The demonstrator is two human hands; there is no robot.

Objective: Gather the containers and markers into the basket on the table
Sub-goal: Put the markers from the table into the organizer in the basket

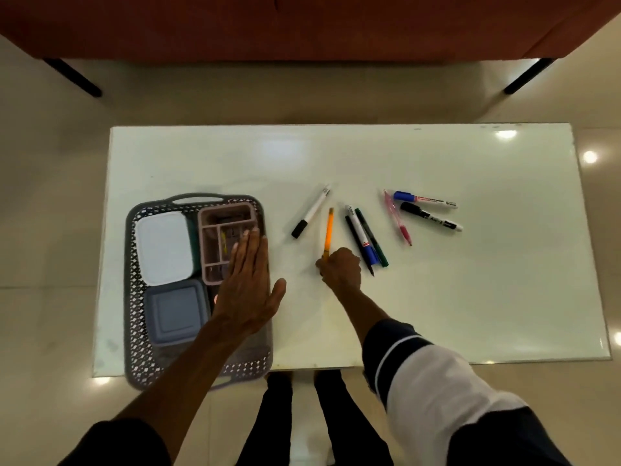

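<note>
A grey perforated basket [132,290] stands at the table's left. It holds a white-lidded container [163,247], a blue-grey lidded container [174,311] and a pink divided organizer [221,220]. My left hand [248,290] lies flat and open over the basket's right side. My right hand [341,269] is closed around the lower end of an orange marker [329,230]. On the table lie a white marker with a black cap [312,211], a cluster of black, blue-capped and green markers [366,240], a pink pen [398,218], a blue-capped marker [425,199] and a black marker [431,216].
The glossy white table [470,297] ends just in front of my legs. A red sofa [302,25] on black legs stands beyond the table's far edge. Beige floor tiles surround the table.
</note>
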